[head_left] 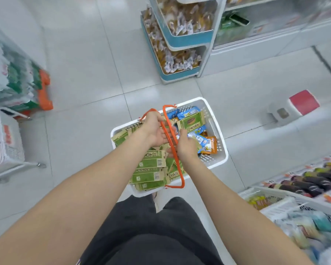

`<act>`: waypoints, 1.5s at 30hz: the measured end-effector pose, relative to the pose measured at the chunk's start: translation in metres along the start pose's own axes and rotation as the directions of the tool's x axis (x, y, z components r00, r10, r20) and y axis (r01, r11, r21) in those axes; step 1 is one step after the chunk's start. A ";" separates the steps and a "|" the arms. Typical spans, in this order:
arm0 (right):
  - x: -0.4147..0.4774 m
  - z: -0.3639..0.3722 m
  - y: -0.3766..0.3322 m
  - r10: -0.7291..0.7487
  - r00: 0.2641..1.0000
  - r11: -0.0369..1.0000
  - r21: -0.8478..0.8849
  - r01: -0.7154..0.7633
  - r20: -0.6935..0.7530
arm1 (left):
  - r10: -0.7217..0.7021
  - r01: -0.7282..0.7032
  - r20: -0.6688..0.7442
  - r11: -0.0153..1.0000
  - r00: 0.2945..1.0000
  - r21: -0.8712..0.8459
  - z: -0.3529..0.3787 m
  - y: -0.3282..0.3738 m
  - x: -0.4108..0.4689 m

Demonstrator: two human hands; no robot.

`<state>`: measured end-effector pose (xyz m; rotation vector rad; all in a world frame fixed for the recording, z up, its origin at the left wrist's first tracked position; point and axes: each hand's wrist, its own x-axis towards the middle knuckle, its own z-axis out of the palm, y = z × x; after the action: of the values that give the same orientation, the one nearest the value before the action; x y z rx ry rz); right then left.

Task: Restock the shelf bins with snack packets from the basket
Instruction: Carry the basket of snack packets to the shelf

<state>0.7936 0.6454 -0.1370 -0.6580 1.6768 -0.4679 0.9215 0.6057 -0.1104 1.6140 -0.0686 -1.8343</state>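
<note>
A white plastic basket [216, 129] with two orange handles [180, 169] is below me over the tiled floor. It holds several green carton packets [151, 163] on the left, and blue packets [199, 139] and orange packets [211, 145] on the right. My left hand [155, 131] lies palm up over the basket's middle, with one orange handle running across its straight fingers. My right hand [186, 145] is back up beside it. Its thumb sits on the left of that handle and its fingers on the right, pinching it.
A blue-and-white tiered rack [182, 41] of wrapped snacks stands ahead. Shelf bins [287, 205] with packets and dark bottles [317, 180] run along the right. A red-topped step stool [294, 108] sits at right. At left are stacked green-orange packs [21, 87] and a white wheeled rack [6, 150].
</note>
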 end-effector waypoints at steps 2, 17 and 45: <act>0.030 -0.031 -0.032 -0.009 0.998 1.000 -0.003 0.009 -0.069 | 0.000 -0.004 0.074 0.998 0.997 0.062 0.051 0.029 0.026; 0.288 -0.324 -0.245 -0.001 0.972 0.969 0.241 0.059 -0.235 | -0.101 0.031 0.160 0.922 0.982 0.386 0.468 0.182 0.226; 0.753 -0.668 -0.572 0.032 0.994 0.999 -0.041 -0.036 -0.106 | -0.123 0.099 0.077 0.961 0.989 0.258 0.971 0.415 0.567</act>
<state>0.1424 -0.3097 -0.2036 -0.6443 1.7994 -0.4503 0.2423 -0.3796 -0.1836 1.7351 -0.2693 -2.0544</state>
